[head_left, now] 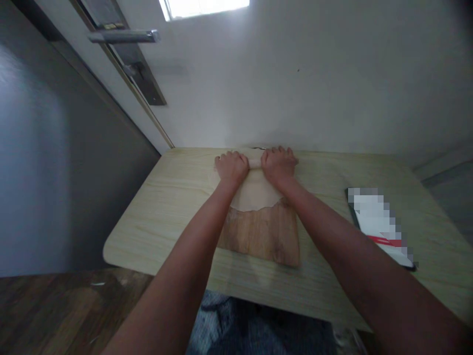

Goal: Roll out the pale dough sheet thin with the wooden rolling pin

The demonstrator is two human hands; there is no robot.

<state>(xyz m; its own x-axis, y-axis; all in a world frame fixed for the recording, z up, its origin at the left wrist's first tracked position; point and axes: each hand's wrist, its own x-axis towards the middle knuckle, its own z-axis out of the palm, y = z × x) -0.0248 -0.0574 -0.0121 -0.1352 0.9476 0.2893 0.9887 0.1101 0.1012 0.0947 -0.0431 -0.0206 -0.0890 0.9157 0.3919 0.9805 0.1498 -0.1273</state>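
A flat, pale sheet of dough (254, 192) covers the far part of a brown wooden board (262, 234). Across the dough's far end lies a light rolling pin (254, 163), its middle showing between the two hands. My left hand (232, 166) is closed around the pin's left part. My right hand (279, 163) wraps the right part, fingers curled over it. Both forearms reach forward over the board, and the palms hide most of the pin.
The light wooden table (148, 222) meets a pale door or wall behind. A phone-like object (380, 227), partly blurred out, lies to the right. A metal door handle (125, 36) juts out at upper left. A grey surface stands left of the table.
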